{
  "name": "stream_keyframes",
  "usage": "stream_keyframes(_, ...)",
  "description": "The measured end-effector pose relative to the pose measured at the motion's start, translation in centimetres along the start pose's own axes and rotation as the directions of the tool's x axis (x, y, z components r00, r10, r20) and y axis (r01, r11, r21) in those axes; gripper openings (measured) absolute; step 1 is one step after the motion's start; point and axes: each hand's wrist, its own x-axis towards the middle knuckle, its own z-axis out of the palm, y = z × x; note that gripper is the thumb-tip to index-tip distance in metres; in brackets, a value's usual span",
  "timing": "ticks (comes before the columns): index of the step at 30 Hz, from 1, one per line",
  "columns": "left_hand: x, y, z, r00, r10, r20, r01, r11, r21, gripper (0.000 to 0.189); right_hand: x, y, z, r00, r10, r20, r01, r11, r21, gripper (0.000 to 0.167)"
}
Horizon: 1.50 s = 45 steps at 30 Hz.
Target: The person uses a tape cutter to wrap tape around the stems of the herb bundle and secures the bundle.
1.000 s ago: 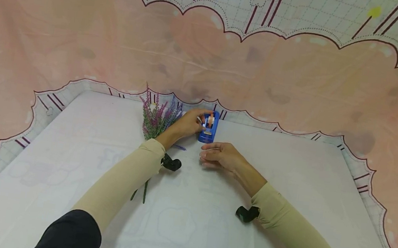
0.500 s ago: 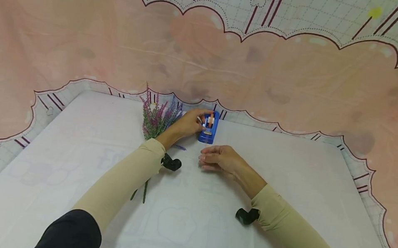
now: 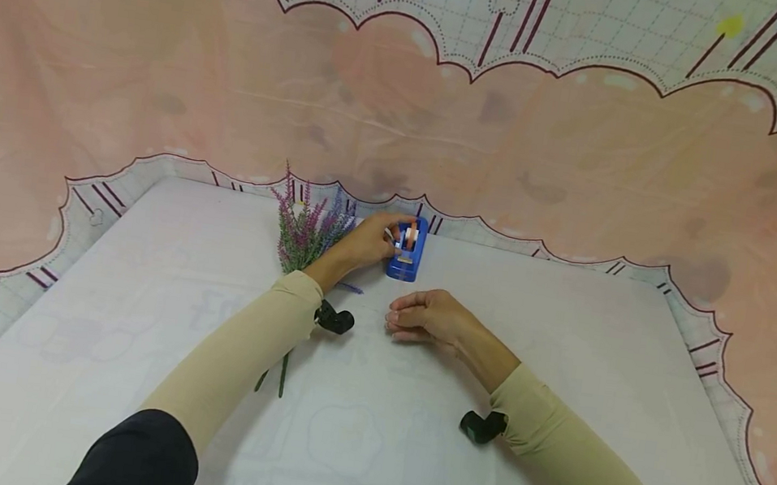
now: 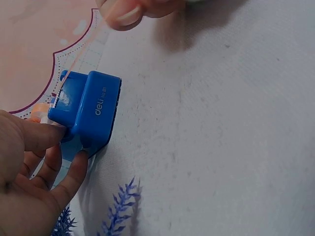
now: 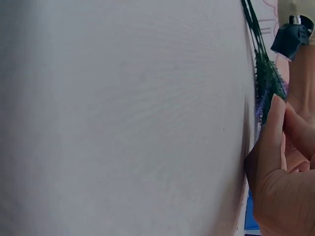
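At the far side of the table, my left hand (image 3: 368,241) holds a blue tape dispenser (image 4: 101,105) by its side, the thumb on top and the other fingers around its lower edge. A thin clear strip of tape (image 4: 78,56) stretches from the dispenser's front up to my right fingertips (image 4: 125,18). My right hand (image 3: 441,319) pinches the end of that strip, in the air nearer to me than the dispenser. Beneath my left wrist lies a bunch of artificial lavender (image 3: 301,235) with purple and pink heads and green stems.
One blue lavender sprig (image 3: 350,288) pokes out to the right from under my left wrist. The white-covered table (image 3: 154,285) ends just behind the dispenser, where a scalloped pink and white cloth (image 3: 403,130) rises. Dark wrist cameras (image 3: 482,425) hang below both sleeves.
My right hand has drawn slightly back toward me, away from the dispenser, its fingers closing a little. My left hand and the dispenser have stayed in place.
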Motion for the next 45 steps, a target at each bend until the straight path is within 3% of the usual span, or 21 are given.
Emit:
stream_keyframes(11, -0.3, 0.1, -0.3, 1.0, 0.0, -0.013, 0.001, 1.0, 0.017, 0.068, -0.3, -0.1, 0.3, 1.0, -0.004, 0.018, 0.005, 1.0, -0.024, 0.023)
stream_keyframes(16, -0.9, 0.4, -0.8, 1.0, 0.031, -0.003, -0.031, 0.999, 0.034, 0.065, -0.4, -0.2, 0.1, 1.0, 0.007, 0.011, -0.006, 0.998, -0.055, 0.02)
stream_keyframes(22, -2.1, 0.9, -1.9, 0.997, 0.071, 0.026, -0.071, 0.997, -0.034, 0.061, -0.5, 0.0, 0.1, 1.0, 0.016, 0.004, -0.016, 0.994, -0.107, 0.018)
stream_keyframes(30, -4.8, 1.7, -3.7, 0.993, 0.1, 0.066, -0.092, 0.99, -0.11, 0.059, -0.7, 0.0, 0.0, 1.0, 0.008, 0.006, -0.007, 0.988, -0.152, 0.016)
stream_keyframes(36, -7.5, 1.6, -5.2, 0.993, 0.094, 0.071, -0.09, 0.995, -0.053, 0.055, -0.9, -0.1, -0.1, 1.0, 0.017, 0.003, -0.016, 0.986, -0.164, 0.018)
stream_keyframes(45, -11.4, 0.3, -7.3, 0.994, 0.095, 0.062, -0.099, 0.992, 0.075, 0.05, -1.2, -0.1, -0.1, 1.0, 0.002, 0.021, 0.001, 0.988, -0.157, 0.015)
